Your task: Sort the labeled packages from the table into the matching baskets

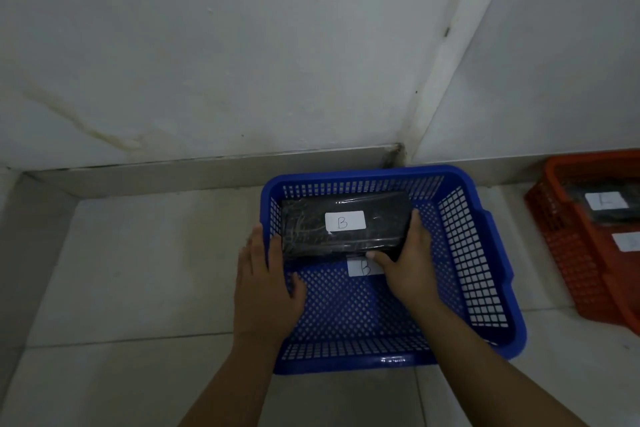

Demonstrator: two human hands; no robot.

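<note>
A black wrapped package (pixel 311 229) with a white label reading B lies in the far half of the blue mesh basket (pixel 481 274) on the floor. My right hand (pixel 410 263) grips the package's right end inside the basket. My left hand (pixel 266 284) lies over the basket's left rim, fingers against the package's left end. A second white B label (pixel 362 269) shows on the basket floor just under the package's near edge, partly covered by my right thumb.
An orange mesh basket (pixel 568 253) stands at the right edge, holding dark packages with white labels (pixel 606 201). Both baskets sit on a pale tiled floor (pixel 138 270) in a corner; white walls rise right behind them.
</note>
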